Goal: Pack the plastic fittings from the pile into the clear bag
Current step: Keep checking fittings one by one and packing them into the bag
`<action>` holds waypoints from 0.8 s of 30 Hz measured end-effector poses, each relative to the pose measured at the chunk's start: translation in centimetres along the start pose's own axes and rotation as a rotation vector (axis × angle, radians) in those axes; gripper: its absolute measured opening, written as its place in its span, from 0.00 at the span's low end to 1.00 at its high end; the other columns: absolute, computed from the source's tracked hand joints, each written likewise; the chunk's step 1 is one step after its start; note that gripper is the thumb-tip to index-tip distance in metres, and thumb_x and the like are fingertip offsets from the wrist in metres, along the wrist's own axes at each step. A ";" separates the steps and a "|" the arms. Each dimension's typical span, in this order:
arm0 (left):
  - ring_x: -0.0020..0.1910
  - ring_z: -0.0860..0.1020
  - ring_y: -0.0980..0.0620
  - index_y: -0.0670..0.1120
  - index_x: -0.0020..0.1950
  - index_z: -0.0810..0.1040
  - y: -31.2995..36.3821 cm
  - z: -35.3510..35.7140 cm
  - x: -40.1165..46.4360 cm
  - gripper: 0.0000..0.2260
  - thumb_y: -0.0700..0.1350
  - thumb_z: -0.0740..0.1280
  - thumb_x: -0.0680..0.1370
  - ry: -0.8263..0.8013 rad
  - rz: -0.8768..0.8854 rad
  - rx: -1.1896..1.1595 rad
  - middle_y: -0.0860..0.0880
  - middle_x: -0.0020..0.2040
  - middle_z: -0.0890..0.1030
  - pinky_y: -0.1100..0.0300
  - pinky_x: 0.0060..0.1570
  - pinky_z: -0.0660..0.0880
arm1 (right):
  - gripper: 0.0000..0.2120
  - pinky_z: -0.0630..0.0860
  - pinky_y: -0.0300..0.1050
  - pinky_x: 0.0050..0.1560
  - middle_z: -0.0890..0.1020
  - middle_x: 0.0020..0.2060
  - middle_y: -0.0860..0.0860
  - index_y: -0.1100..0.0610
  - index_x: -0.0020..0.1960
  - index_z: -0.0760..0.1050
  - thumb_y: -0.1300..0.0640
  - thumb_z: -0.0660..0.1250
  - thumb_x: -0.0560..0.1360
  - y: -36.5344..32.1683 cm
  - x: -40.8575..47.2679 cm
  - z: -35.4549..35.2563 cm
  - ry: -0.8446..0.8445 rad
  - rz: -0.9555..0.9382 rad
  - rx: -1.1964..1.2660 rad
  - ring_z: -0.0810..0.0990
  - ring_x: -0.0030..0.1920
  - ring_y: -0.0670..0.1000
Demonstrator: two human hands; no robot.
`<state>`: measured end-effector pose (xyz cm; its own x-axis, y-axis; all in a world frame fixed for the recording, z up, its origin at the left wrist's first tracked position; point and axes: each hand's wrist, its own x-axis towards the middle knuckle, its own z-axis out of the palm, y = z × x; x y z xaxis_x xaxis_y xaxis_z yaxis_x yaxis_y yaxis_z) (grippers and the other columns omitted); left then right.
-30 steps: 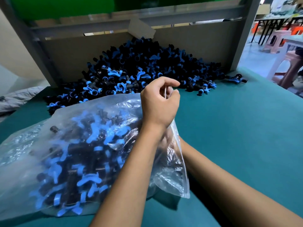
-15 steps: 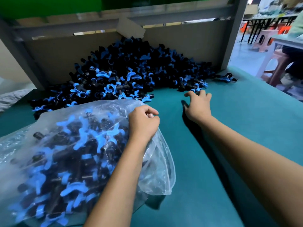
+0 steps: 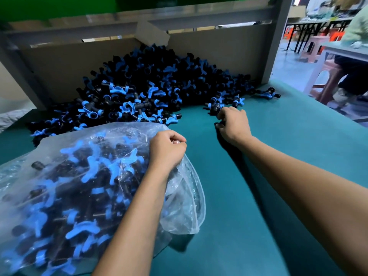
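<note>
A big pile of black and blue plastic fittings (image 3: 155, 86) lies against the cardboard back wall of the green table. A clear bag (image 3: 65, 182), stuffed with such fittings, rests at the front left. My left hand (image 3: 168, 149) grips the bag's bunched rim near its mouth. My right hand (image 3: 234, 125) reaches to the pile's right fringe, fingers curled round a black fitting (image 3: 216, 111) at the edge of the loose ones. What lies under its palm is hidden.
A cardboard panel (image 3: 209, 48) and grey metal frame post (image 3: 278, 40) close the back. A few stray fittings (image 3: 268, 94) lie at the far right. The green tabletop (image 3: 288, 136) spreads right of the bag. Stools and a seated person are beyond the table's right edge.
My right hand left the bag's mouth, reached forward to the pile's right edge and curled its fingers on a fitting. My left hand kept its grip and lowered the bag's rim.
</note>
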<state>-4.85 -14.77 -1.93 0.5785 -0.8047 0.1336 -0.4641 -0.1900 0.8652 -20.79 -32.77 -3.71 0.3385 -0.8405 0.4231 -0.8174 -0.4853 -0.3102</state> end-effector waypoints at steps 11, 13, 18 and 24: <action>0.27 0.72 0.60 0.48 0.48 0.86 -0.8 0.2 0.1 0.07 0.44 0.80 0.73 0.012 0.013 -0.173 0.53 0.33 0.77 0.68 0.32 0.71 | 0.06 0.74 0.35 0.31 0.78 0.38 0.55 0.62 0.49 0.78 0.71 0.65 0.78 -5.0 -6.7 -1.8 0.095 0.508 1.604 0.76 0.28 0.46; 0.30 0.73 0.57 0.50 0.51 0.86 -0.8 0.1 0.0 0.09 0.46 0.81 0.72 0.007 0.035 -0.178 0.53 0.35 0.77 0.64 0.34 0.71 | 0.06 0.75 0.34 0.32 0.78 0.35 0.54 0.66 0.54 0.78 0.70 0.65 0.79 -4.9 -7.3 -1.9 -0.029 0.517 1.737 0.76 0.29 0.46; 0.36 0.77 0.53 0.49 0.46 0.88 -0.5 -0.1 -0.1 0.04 0.45 0.79 0.74 -0.030 0.127 -0.168 0.47 0.39 0.84 0.57 0.42 0.76 | 0.07 0.71 0.33 0.29 0.79 0.35 0.52 0.66 0.53 0.80 0.63 0.71 0.77 -4.9 -7.8 -2.2 -0.186 0.482 1.739 0.73 0.31 0.44; 0.36 0.73 0.55 0.49 0.45 0.87 -0.7 0.0 0.2 0.03 0.46 0.79 0.74 -0.024 0.161 -0.228 0.50 0.37 0.78 0.64 0.39 0.71 | 0.01 0.69 0.36 0.32 0.83 0.38 0.54 0.56 0.44 0.85 0.60 0.75 0.73 -5.6 -8.2 -2.2 -0.182 0.368 1.553 0.76 0.35 0.48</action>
<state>-4.38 -14.78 -2.55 0.4922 -0.8278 0.2693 -0.3845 0.0708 0.9204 -19.98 -22.59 -3.61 0.3809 -0.9222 0.0665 0.3403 0.0730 -0.9375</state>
